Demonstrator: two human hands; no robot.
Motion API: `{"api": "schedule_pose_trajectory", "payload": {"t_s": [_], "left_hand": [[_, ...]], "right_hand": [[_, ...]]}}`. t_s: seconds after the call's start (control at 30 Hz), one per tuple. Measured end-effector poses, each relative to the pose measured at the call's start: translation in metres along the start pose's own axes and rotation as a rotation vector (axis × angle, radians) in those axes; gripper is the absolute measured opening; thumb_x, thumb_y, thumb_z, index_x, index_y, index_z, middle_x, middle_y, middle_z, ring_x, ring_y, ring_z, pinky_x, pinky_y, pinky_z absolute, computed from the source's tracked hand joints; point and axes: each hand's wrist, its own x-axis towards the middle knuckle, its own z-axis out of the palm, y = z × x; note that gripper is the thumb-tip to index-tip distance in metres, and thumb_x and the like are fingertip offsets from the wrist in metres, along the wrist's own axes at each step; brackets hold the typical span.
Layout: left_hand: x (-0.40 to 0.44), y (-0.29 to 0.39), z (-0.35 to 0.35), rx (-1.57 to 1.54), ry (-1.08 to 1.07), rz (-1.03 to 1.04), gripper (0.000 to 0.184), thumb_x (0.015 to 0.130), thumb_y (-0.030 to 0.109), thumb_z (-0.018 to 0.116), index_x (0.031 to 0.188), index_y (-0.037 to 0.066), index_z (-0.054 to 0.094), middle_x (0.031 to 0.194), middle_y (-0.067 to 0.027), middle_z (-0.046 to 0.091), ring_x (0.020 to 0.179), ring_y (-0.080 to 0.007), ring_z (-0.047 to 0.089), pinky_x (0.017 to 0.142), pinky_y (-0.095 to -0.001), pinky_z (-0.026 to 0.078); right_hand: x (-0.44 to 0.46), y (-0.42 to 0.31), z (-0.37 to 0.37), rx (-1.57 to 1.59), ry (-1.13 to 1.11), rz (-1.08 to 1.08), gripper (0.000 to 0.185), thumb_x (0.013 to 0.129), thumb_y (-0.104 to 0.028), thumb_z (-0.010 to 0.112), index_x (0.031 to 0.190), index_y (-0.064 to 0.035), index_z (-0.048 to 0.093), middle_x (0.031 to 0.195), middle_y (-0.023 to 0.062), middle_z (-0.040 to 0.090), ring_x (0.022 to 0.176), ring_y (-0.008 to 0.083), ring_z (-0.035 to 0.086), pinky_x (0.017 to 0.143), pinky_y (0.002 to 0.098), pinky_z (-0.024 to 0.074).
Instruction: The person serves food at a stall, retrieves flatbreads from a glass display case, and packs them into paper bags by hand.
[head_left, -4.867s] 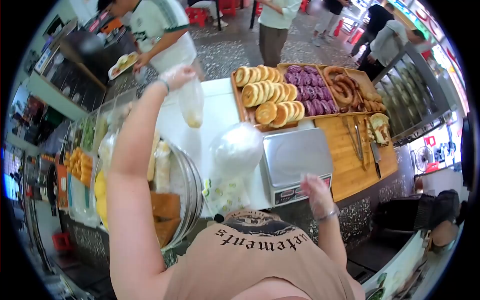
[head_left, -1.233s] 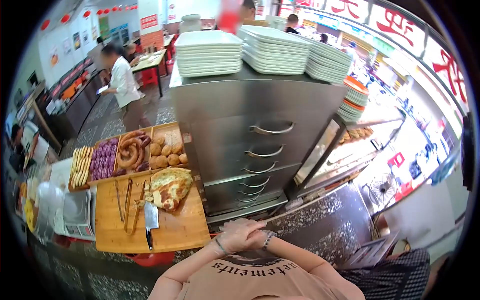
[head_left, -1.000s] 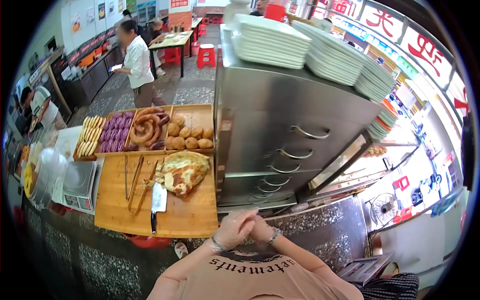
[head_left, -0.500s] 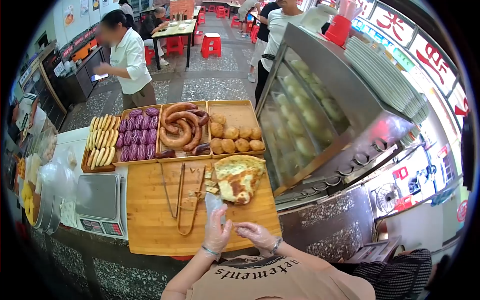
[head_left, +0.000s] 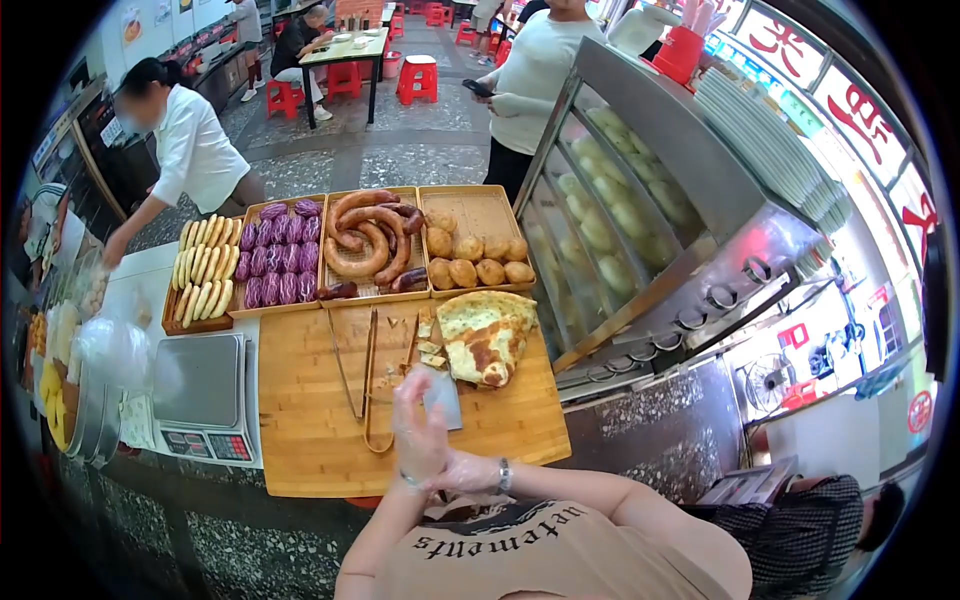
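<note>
My left hand (head_left: 420, 428), in a clear plastic glove, is raised over the front of the wooden cutting board (head_left: 310, 440), fingers stretched upward and slightly blurred. Against its wrist lies my gloved right hand (head_left: 466, 470), closed at the cuff of the left glove; its fingertips are mostly hidden. Just beyond my left hand, a wide metal blade (head_left: 444, 400) rests on the board, its handle out of sight. A large browned flatbread (head_left: 487, 337) sits behind it, with small cut pieces (head_left: 431, 350) alongside. Metal tongs (head_left: 371, 385) lie to the left.
Trays of pale buns (head_left: 206, 265), purple buns (head_left: 280, 255), sausages (head_left: 372, 240) and round fried balls (head_left: 478, 262) line the far edge. A scale (head_left: 200, 385) stands left, a glass-fronted cabinet (head_left: 630, 220) right. One person (head_left: 195, 130) reaches in at left; another (head_left: 540, 75) stands behind.
My right hand has moved left, from beside my left hand to its wrist. The person at left now leans and reaches toward the counter; the one behind the trays has come nearer, holding a phone.
</note>
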Motion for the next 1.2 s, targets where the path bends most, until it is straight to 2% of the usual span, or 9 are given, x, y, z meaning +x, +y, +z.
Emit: {"api": "schedule_pose_trajectory", "payload": {"t_s": [0.07, 0.17, 0.23, 0.43, 0.7, 1.0, 1.1, 1.13, 1.2], "left_hand": [[-0.001, 0.019, -0.004, -0.109, 0.055, -0.073, 0.034, 0.092, 0.009, 0.047, 0.124, -0.002, 0.048, 0.121, -0.0129, 0.053, 0.106, -0.0213, 0.054, 0.096, -0.0346, 0.044], [-0.011, 0.028, -0.020, -0.244, 0.095, -0.177, 0.033, 0.095, 0.007, 0.042, 0.126, -0.001, 0.047, 0.122, -0.0098, 0.052, 0.106, -0.0182, 0.052, 0.099, -0.0338, 0.042], [-0.012, 0.035, -0.029, -0.285, 0.083, -0.178, 0.034, 0.095, 0.009, 0.042, 0.128, 0.000, 0.047, 0.122, -0.0098, 0.052, 0.106, -0.0179, 0.052, 0.098, -0.0339, 0.041], [-0.018, 0.041, -0.065, -0.243, 0.251, -0.298, 0.033, 0.098, 0.013, 0.042, 0.128, 0.001, 0.045, 0.123, -0.0103, 0.050, 0.109, -0.0189, 0.051, 0.098, -0.0360, 0.043], [-0.034, 0.037, -0.151, -0.245, 0.410, -0.194, 0.031, 0.099, 0.018, 0.043, 0.125, 0.002, 0.049, 0.119, -0.0087, 0.053, 0.102, -0.0165, 0.054, 0.093, -0.0324, 0.044], [-0.092, 0.058, -0.413, -0.478, 0.645, -0.131, 0.027, 0.097, 0.016, 0.050, 0.119, 0.002, 0.052, 0.101, -0.0073, 0.057, 0.094, -0.0165, 0.057, 0.082, -0.0316, 0.051], [-0.105, 0.143, -0.519, -0.694, 0.590, 0.027, 0.023, 0.093, 0.013, 0.052, 0.113, 0.002, 0.054, 0.089, -0.0052, 0.056, 0.077, -0.0125, 0.052, 0.065, -0.0285, 0.046], [-0.137, 0.179, -0.596, -1.092, 0.063, 0.100, 0.015, 0.089, 0.011, 0.059, 0.099, 0.000, 0.056, 0.081, -0.0049, 0.058, 0.068, -0.0138, 0.054, 0.061, -0.0286, 0.044], [-0.152, 0.199, -0.643, -0.984, -0.055, 0.212, 0.016, 0.088, 0.010, 0.059, 0.100, 0.000, 0.056, 0.081, -0.0049, 0.058, 0.068, -0.0138, 0.054, 0.062, -0.0287, 0.044]], "right_hand": [[-0.004, -0.006, 0.006, -0.070, -0.063, -0.044, 0.051, 0.085, -0.020, 0.072, 0.126, -0.0017, 0.048, 0.111, 0.0056, 0.059, 0.101, 0.0151, 0.055, 0.088, 0.0311, 0.0479], [-0.001, -0.005, 0.015, -0.083, -0.291, 0.235, 0.041, 0.086, -0.023, 0.071, 0.117, -0.0027, 0.053, 0.097, 0.0020, 0.059, 0.083, 0.0105, 0.055, 0.072, 0.0270, 0.0491], [-0.006, -0.020, 0.032, -0.262, -0.300, 0.081, 0.023, 0.090, -0.024, 0.066, 0.097, -0.0040, 0.057, 0.075, -0.0009, 0.049, 0.065, 0.0096, 0.047, 0.057, 0.0255, 0.0428], [0.015, 0.005, 0.047, -0.126, -0.520, 0.104, 0.026, 0.097, -0.028, 0.054, 0.085, -0.0050, 0.059, 0.069, -0.0023, 0.051, 0.063, 0.0074, 0.047, 0.057, 0.0243, 0.0413], [0.053, -0.016, 0.096, -0.654, -0.562, 0.094, 0.036, 0.099, -0.035, 0.047, 0.088, -0.0036, 0.060, 0.068, -0.0031, 0.051, 0.063, 0.0084, 0.047, 0.059, 0.0261, 0.0411], [0.194, 0.067, 0.286, -0.417, -0.539, 0.056, 0.029, 0.096, -0.024, 0.051, 0.073, -0.0055, 0.055, 0.066, -0.0025, 0.051, 0.060, 0.0070, 0.046, 0.055, 0.0246, 0.0399], [0.245, 0.097, 0.335, -0.565, -0.580, -0.099, 0.028, 0.093, -0.025, 0.053, 0.074, -0.0054, 0.054, 0.064, -0.0012, 0.052, 0.058, 0.0090, 0.050, 0.054, 0.0270, 0.0431], [0.266, 0.098, 0.354, -0.647, -0.539, -0.113, 0.027, 0.095, -0.025, 0.053, 0.076, -0.0052, 0.055, 0.067, 0.0004, 0.055, 0.060, 0.0088, 0.053, 0.056, 0.0267, 0.0448], [0.280, 0.101, 0.370, -0.747, -0.505, -0.096, 0.027, 0.096, -0.025, 0.052, 0.079, -0.0049, 0.056, 0.069, 0.0021, 0.058, 0.063, 0.0086, 0.056, 0.057, 0.0264, 0.0464]]}}
